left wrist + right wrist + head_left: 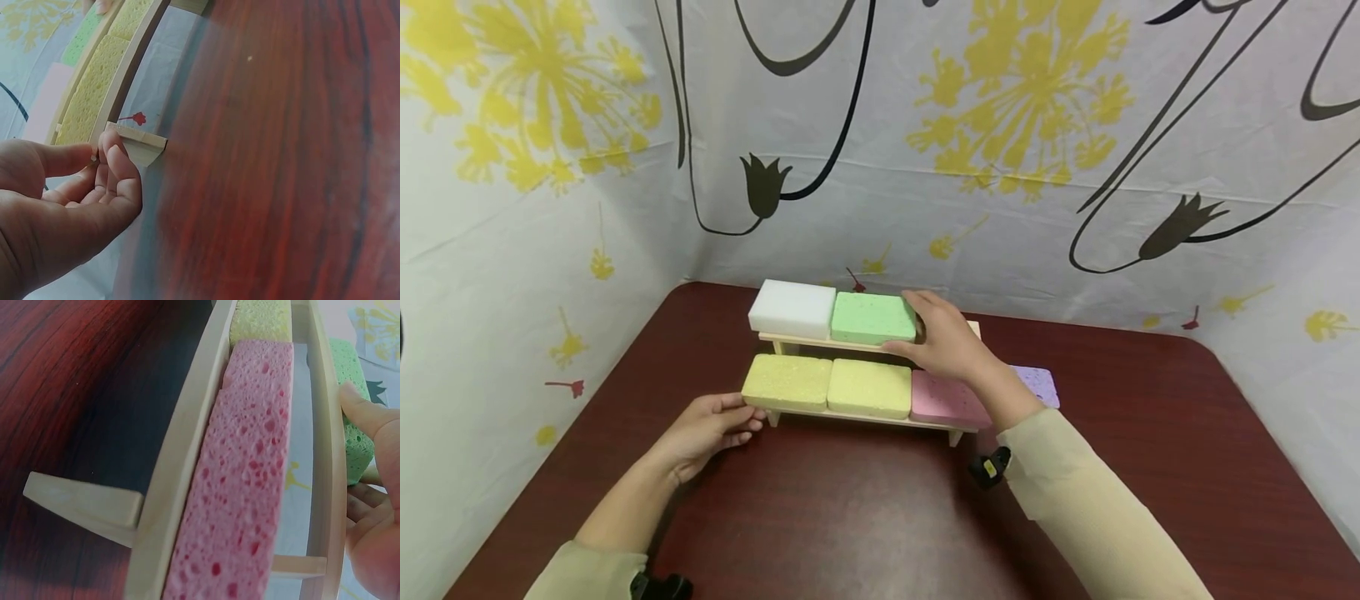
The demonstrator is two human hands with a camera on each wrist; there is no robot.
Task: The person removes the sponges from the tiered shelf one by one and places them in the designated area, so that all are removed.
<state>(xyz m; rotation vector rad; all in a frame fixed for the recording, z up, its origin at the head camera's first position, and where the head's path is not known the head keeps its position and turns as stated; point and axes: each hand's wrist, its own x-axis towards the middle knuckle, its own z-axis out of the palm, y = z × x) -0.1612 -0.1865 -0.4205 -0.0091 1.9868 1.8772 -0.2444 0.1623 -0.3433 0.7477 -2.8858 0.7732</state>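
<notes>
On the upper tier of a small wooden rack [857, 415], a white sponge [792, 307] sits beside a green sponge [872, 317]. My right hand [946, 335] grips the green sponge at its right end, thumb in front and fingers behind. Two yellow sponges [786, 381] and a pink sponge [946, 398] lie in a row on the lower tier; my right forearm partly covers the pink one. At the rack's lower left corner, my left hand [707, 429] pinches the end of the lower shelf between thumb and fingers, as the left wrist view [94, 187] shows.
A purple sponge [1037, 385] lies to the right of the rack, partly behind my right forearm. The rack stands on a dark red wooden table [850, 517]. A white cloth [880, 150] with yellow and grey plant prints hangs behind the table and along its sides.
</notes>
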